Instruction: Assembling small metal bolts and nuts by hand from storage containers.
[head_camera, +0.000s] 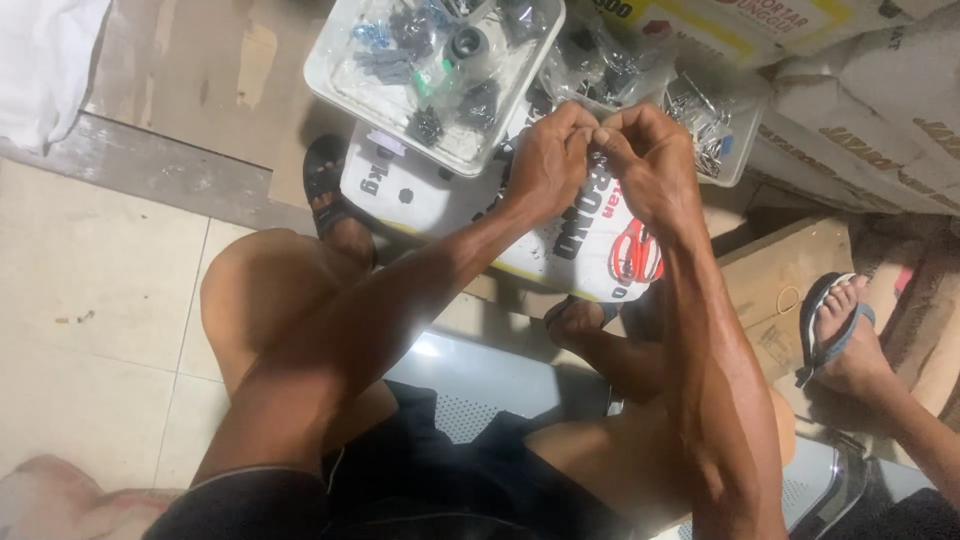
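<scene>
The left hand and right hand are meeting fingertip to fingertip, both pinching closed on something too small to make out. At twelve o'clock, crinkled clear bags are lying; at eleven, a square clear plastic tray is holding dark metal bits. Beneath, a white printed sack is lying with red-handled scissors at five.

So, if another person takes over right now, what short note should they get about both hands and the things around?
Left hand and right hand: raised together, fingertips pinched on something small between them; it is too hidden to name.
Things: a clear plastic tray of small dark parts sits on a white sack just beyond the hands. Clear bags of small parts lie further right. Red scissors rest on the sack under the right wrist.
Done and left: cannot be told; no finished pile shows.
Another person's sandalled foot is at the right.
</scene>
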